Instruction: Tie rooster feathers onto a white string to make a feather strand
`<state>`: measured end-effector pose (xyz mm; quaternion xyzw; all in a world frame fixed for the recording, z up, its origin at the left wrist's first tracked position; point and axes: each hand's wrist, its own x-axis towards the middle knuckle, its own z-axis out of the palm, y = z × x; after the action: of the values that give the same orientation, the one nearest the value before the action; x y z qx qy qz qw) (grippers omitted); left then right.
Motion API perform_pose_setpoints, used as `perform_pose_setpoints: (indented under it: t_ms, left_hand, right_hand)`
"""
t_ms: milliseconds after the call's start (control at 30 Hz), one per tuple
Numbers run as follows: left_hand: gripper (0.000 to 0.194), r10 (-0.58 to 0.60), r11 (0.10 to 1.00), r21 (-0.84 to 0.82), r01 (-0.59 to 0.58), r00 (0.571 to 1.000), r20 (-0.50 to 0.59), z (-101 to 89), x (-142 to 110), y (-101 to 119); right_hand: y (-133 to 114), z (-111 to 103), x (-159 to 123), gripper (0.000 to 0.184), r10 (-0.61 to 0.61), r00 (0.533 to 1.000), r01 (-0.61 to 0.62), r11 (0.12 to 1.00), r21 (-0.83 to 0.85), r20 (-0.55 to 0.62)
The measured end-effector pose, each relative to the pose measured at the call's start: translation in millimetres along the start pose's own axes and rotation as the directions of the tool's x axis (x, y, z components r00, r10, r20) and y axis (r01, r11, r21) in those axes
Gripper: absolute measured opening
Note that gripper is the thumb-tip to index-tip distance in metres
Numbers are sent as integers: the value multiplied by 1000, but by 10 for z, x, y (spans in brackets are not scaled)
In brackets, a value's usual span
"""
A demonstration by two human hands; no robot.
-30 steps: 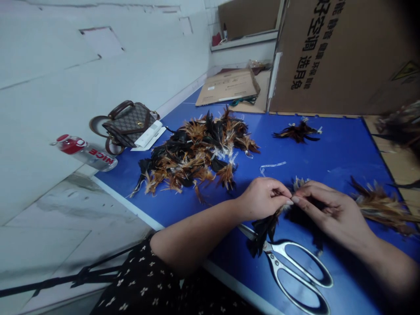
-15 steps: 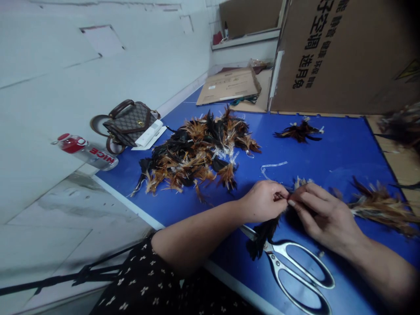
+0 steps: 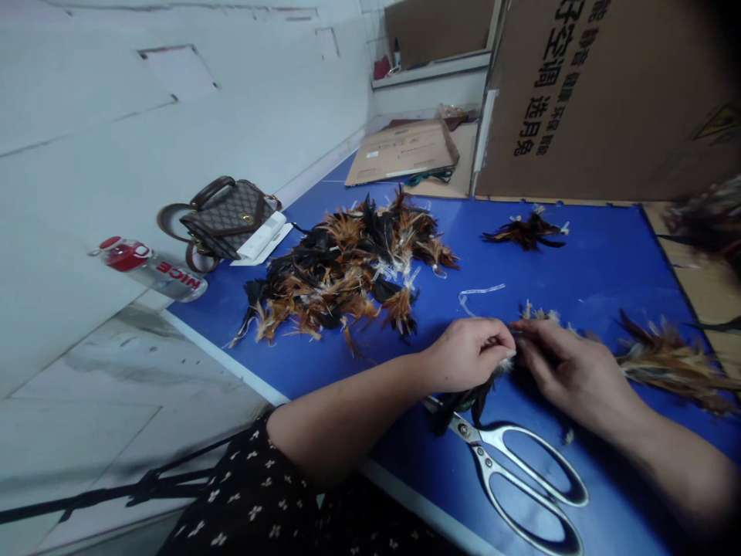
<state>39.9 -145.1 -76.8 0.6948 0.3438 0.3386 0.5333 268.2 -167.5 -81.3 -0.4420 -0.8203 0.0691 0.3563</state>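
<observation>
My left hand is closed in a pinch on the pale quill end of a bunch of black feathers, whose tips hang down over the scissors' blades. Close beside it, my right hand is also pinched, at the tied end of the bunch; what lies between its fingertips is too small to make out. Large metal-handled scissors lie on the blue table below both hands. A clear plastic strip rests just beyond my left hand.
A big heap of brown and black feather bunches covers the table's left. Other feather bunches lie at the back and right. A handbag, a bottle, flat cardboard and a tall carton surround them.
My right fingertips have drawn slightly apart from my left ones, to the right. My left hand has turned a little, lifting the black feathers so more of the scissors' pivot shows.
</observation>
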Motion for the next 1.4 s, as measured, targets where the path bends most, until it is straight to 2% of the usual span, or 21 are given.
perform_pose_setpoints:
  t_ms: [233, 333, 433, 533, 600, 800, 933, 1033, 1100, 1233, 1300, 1400]
  left_hand:
    - [4, 3, 1000, -19, -5, 998, -55, -5, -1, 14]
    - [9, -51, 997, -55, 45, 992, -113, 15, 22, -26]
    - [13, -143, 979, -167, 117, 977, -159, 42, 58, -53]
    - [14, -252, 930, -309, 202, 958, -133, 59, 91, -33]
    - [15, -280, 906, -358, 227, 954, -105, 60, 100, 1]
    - [16, -309, 895, -366, 254, 946, -99, 42, 92, 71]
    - [14, -318, 896, -354, 266, 943, -95, 38, 91, 78]
    - [12, -315, 895, -360, 263, 945, -91, 47, 98, 73]
    - [12, -316, 885, -387, 260, 945, -88, 57, 102, 68]
    - [32, -314, 846, -469, 252, 948, -57, 70, 103, 61]
    - [40, -312, 848, -467, 251, 949, -56, 69, 100, 56]
    - [40, -297, 876, -420, 237, 951, -83, 62, 90, 45]
  right_hand:
    - [-33, -31, -43, 31, -77, 997, 77, 991, -105, 3]
    - [-89, -66, -48, 26, -52, 999, 52, 997, -63, 15]
    - [-126, -70, -58, 16, -38, 999, 38, 999, 2, 29]
    - [-135, -37, -73, 9, -9, 999, 6, 997, 73, 35]
    - [-133, -12, -75, 9, 3, 1000, -6, 996, 94, 26]
    - [-95, 1, -54, 22, -116, 993, 115, 989, 94, 3]
    - [-79, -11, -52, 23, -168, 986, 168, 983, 73, -2]
    - [-92, -3, -53, 16, -140, 990, 140, 986, 94, -17]
    - [-98, 12, -59, 11, -74, 996, 79, 989, 122, -40]
    - [-98, 36, -71, 3, 33, 997, -25, 992, 125, -68]
    - [-102, 40, -66, 4, 33, 998, -26, 992, 120, -61]
    - [-115, 46, -51, 4, 15, 998, -8, 993, 121, -57]
